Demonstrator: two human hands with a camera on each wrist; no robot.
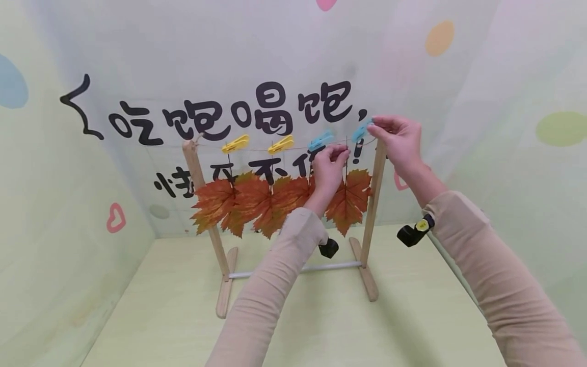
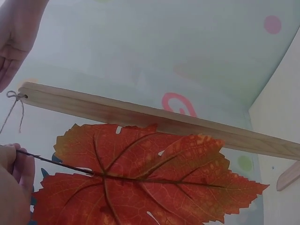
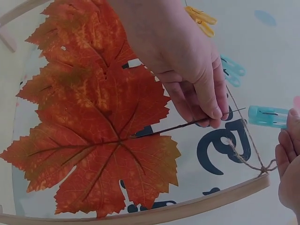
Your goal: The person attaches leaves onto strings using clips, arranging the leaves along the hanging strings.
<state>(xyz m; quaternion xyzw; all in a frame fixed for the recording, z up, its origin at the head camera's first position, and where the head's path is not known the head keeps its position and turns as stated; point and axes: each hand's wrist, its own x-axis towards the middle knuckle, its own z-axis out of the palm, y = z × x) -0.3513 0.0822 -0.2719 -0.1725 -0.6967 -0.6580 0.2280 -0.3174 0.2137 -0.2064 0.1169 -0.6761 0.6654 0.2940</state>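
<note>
My left hand (image 1: 329, 171) pinches the thin dark stem (image 3: 173, 127) of the rightmost orange-red maple leaf (image 1: 348, 201), which hangs below the fingers. The stem's tip reaches the twine (image 3: 243, 124). With thumb and fingers, my right hand (image 1: 399, 140) pinches a blue clothespin (image 3: 268, 116) by its handle end. Its other end points at the twine and stem tip, slightly apart from them in the right wrist view. Another blue clothespin (image 1: 321, 139) and two yellow clothespins, one at the left (image 1: 236, 143), are on the twine, with more leaves (image 1: 259, 201) hanging below.
The twine is tied between a left wooden post (image 1: 194, 163) and a right wooden post (image 1: 373, 204). A pale crossbar (image 1: 332, 266) joins their feet on the light table (image 1: 183, 306). Behind stands a printed backdrop (image 1: 206, 51) with black characters.
</note>
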